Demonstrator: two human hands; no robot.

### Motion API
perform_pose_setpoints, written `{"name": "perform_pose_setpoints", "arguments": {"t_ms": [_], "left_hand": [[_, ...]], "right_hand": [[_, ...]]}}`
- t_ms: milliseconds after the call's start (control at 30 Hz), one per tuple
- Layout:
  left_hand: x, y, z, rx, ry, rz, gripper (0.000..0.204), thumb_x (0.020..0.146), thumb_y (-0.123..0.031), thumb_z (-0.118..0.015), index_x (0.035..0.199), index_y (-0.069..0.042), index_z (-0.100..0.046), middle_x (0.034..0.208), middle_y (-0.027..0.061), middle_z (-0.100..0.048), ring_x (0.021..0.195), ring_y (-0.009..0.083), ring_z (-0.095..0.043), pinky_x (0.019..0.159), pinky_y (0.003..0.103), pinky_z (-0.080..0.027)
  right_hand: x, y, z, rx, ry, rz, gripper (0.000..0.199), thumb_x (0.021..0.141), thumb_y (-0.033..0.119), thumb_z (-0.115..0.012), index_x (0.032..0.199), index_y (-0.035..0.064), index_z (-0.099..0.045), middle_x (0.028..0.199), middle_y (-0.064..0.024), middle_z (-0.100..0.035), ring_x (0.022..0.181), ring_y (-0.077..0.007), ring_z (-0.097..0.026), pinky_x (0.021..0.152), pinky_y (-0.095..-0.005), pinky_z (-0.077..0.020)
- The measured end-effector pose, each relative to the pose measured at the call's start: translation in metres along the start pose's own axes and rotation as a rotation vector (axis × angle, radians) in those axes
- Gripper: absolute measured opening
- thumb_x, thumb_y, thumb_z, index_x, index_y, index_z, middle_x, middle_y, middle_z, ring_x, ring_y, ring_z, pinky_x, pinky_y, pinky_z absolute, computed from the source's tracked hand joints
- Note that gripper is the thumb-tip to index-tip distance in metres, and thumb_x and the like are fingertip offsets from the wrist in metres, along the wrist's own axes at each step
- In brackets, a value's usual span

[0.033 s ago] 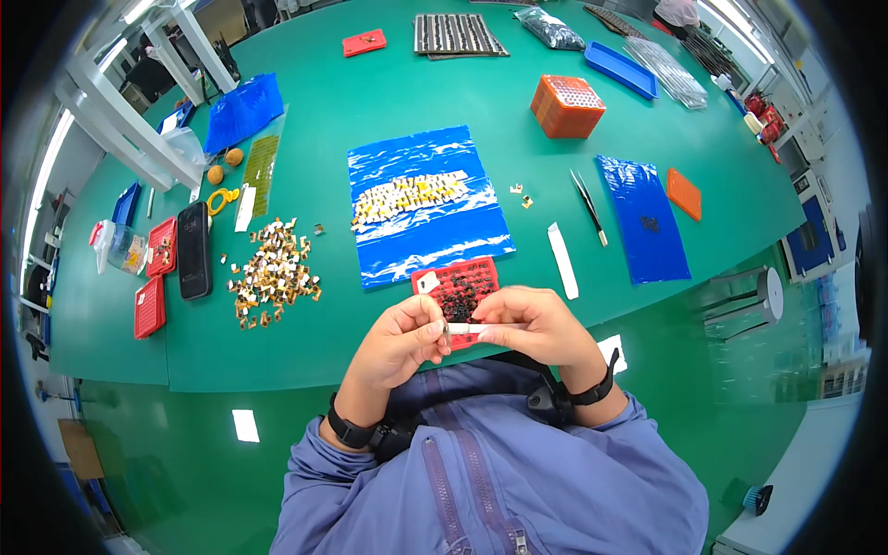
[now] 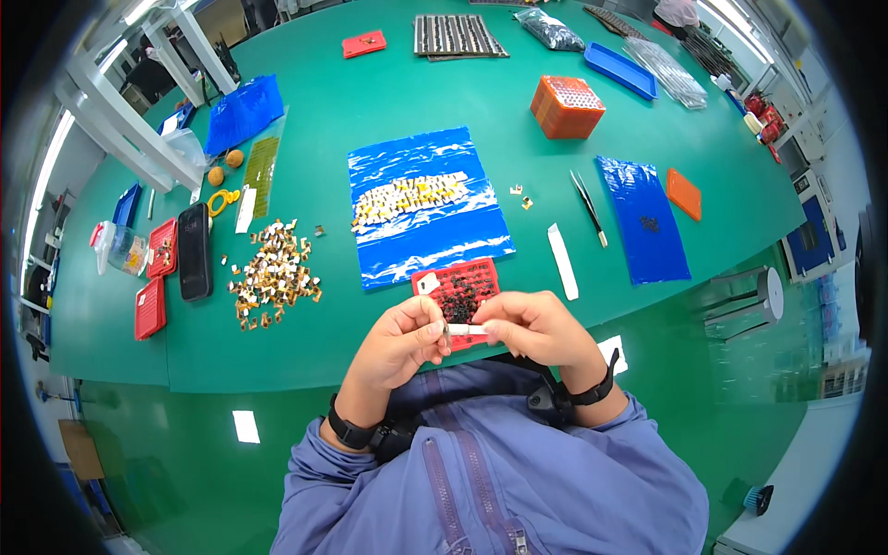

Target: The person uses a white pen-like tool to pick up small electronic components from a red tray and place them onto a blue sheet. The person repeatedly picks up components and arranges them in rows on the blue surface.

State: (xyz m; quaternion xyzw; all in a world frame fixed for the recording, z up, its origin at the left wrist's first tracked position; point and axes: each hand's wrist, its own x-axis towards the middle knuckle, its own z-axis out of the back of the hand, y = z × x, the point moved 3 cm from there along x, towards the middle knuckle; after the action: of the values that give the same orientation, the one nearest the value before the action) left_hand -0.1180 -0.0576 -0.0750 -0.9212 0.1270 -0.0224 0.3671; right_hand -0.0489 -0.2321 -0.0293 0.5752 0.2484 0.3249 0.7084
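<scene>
Above the front edge of the green table, my left hand (image 2: pixel 404 344) pinches one end of a slim white strip-like piece (image 2: pixel 465 329). A small dark, metallic-looking part shows at those fingertips, too small to name. The thumb and forefinger of my right hand (image 2: pixel 536 331) close on the strip's other end. Just beyond and partly under my hands lies a red tray (image 2: pixel 491 274) holding many small black parts (image 2: pixel 458 301). A blue plastic sheet (image 2: pixel 407 248) farther off bears rows of small white-and-yellow pieces (image 2: pixel 412 197).
On the left are a pile of small gold-and-white pieces (image 2: pixel 276 273), a black phone (image 2: pixel 193 250) and red trays (image 2: pixel 150 308). To the right lie a white strip (image 2: pixel 562 262), tweezers (image 2: pixel 589 208) and a blue sheet (image 2: pixel 661 250). An orange box (image 2: pixel 566 109) stands farther back.
My right thumb and forefinger have shifted slightly along the white strip and now cover its end. My left hand stays in place.
</scene>
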Motion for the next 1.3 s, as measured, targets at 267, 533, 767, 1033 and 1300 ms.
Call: {"name": "perform_pose_setpoints", "arguments": {"t_ms": [267,533,767,1033,1300], "left_hand": [[-0.001,0.000,-0.001,0.000,0.006,0.015,0.007,0.089,-0.010,-0.055,0.090,-0.004,-0.052,0.076,0.0051,-0.059,0.071,0.0119,-0.059,0.058,0.021,-0.048],[0.000,0.000,-0.002,0.031,-0.017,0.016,0.008,0.089,-0.011,-0.055,0.090,-0.004,-0.051,0.078,0.0048,-0.059,0.071,0.0110,-0.059,0.059,0.021,-0.048],[0.000,0.000,-0.002,-0.003,-0.017,-0.023,0.005,0.090,-0.009,-0.053,0.090,-0.005,-0.049,0.078,0.0061,-0.058,0.072,0.0121,-0.058,0.060,0.023,-0.047],[-0.001,0.002,-0.001,-0.032,-0.032,-0.017,0.003,0.090,-0.006,-0.053,0.091,-0.005,-0.050,0.080,0.0057,-0.059,0.075,0.0126,-0.059,0.066,0.024,-0.049],[-0.002,-0.005,-0.003,-0.023,-0.098,-0.105,0.003,0.086,-0.001,-0.053,0.089,-0.002,-0.051,0.079,0.0094,-0.059,0.074,0.0161,-0.060,0.066,0.025,-0.049]], "right_hand": [[-0.001,-0.001,0.000,0.107,0.054,-0.165,0.012,0.081,0.008,-0.064,0.092,0.0024,-0.063,0.067,-0.0020,-0.058,0.055,-0.0062,-0.051,0.048,-0.0222,-0.0392],[0.001,0.009,0.009,-0.218,-0.082,0.173,0.016,0.073,0.005,-0.069,0.088,0.0053,-0.065,0.065,-0.0024,-0.052,0.060,-0.0124,-0.051,0.053,-0.0263,-0.0395],[-0.004,-0.003,0.025,-0.213,-0.252,0.063,0.012,0.075,0.009,-0.071,0.084,0.0039,-0.066,0.065,0.0005,-0.050,0.054,-0.0062,-0.042,0.048,-0.0226,-0.0331],[-0.009,-0.027,0.029,-0.165,-0.407,0.068,0.012,0.078,0.010,-0.069,0.084,0.0012,-0.066,0.064,0.0008,-0.051,0.053,-0.0046,-0.041,0.048,-0.0217,-0.0330],[-0.010,-0.028,0.030,-0.140,-0.382,0.150,0.010,0.078,0.007,-0.069,0.085,0.0007,-0.066,0.064,0.0009,-0.051,0.052,-0.0041,-0.040,0.047,-0.0214,-0.0323]]}}
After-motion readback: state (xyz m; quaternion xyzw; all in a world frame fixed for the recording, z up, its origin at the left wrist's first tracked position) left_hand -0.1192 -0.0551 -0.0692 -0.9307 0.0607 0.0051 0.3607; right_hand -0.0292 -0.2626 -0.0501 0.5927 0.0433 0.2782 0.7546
